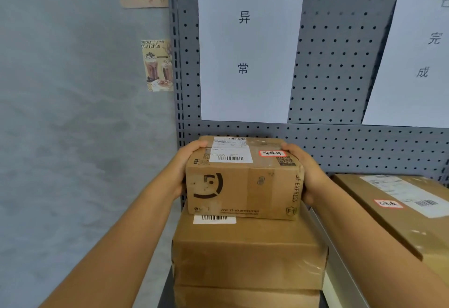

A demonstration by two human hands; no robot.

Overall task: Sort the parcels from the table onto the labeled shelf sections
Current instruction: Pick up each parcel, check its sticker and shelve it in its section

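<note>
A small brown SF Express parcel (243, 186) with a white shipping label and a red-edged sticker sits on top of a larger taped brown parcel (247, 256). My left hand (187, 169) grips its left side and my right hand (306, 174) grips its right side, fingers curled over the top edges. Behind it hangs a white paper label (247, 47) with two characters on the grey pegboard shelf back (335, 64). A second paper label (418, 64) hangs to the right.
A flat brown parcel (398, 213) with a red-edged sticker lies in the section to the right, beyond a pale divider edge (340, 268). A grey wall (73, 113) with small posters stands to the left of the shelf upright.
</note>
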